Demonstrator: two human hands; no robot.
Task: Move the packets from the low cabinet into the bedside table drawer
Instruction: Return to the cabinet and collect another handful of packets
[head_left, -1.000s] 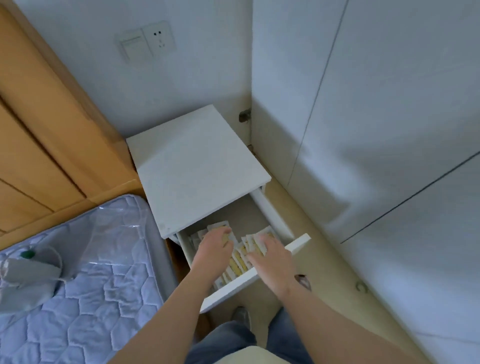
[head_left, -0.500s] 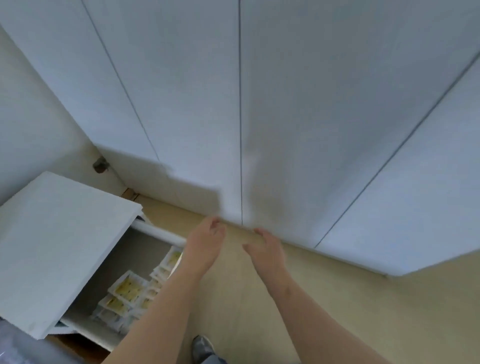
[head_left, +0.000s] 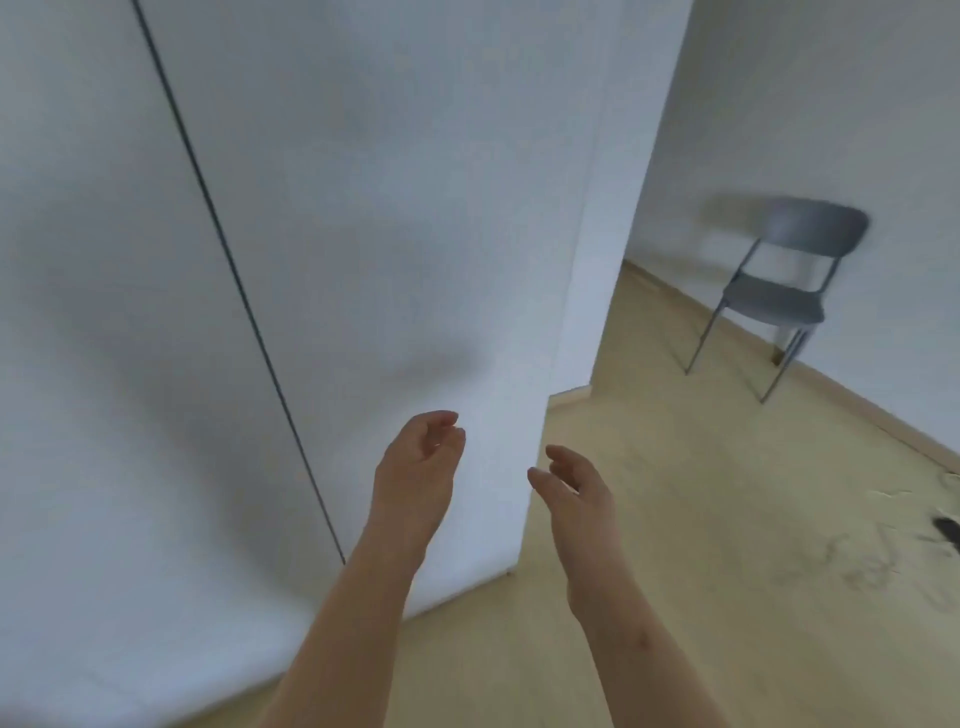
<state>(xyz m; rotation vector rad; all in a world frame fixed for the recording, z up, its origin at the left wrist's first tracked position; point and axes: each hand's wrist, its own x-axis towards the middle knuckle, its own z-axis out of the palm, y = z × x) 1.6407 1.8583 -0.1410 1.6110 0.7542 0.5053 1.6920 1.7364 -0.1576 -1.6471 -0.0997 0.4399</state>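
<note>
Since they're closest to the lens, forearms: left forearm (head_left: 353, 623) and right forearm (head_left: 639, 649), both bare, come up from the bottom edge side by side, not touching.
Left hand: left hand (head_left: 415, 467) is up in front of the white panels, fingers loosely curled with nothing in them.
Right hand: right hand (head_left: 576, 493) is just beside it and a bit lower, fingers relaxed and slightly bent, also holding nothing.
Packets: honestly can't tell where they are from this view, neither hand has one.
White panels: tall white panel front (head_left: 363, 208) fills the left and middle, with a thin dark seam (head_left: 234, 275) running down it at a slant; its corner ends near the hands.
Floor: pale wood-look floor (head_left: 675, 519) to the right, with dark scuff marks (head_left: 857, 566) and a small dark thing (head_left: 948, 532) at the right edge, too blurry to name.
Chair: grey chair (head_left: 779, 291) on thin metal legs, well apart from the hands, standing by the far wall (head_left: 831, 104).
</note>
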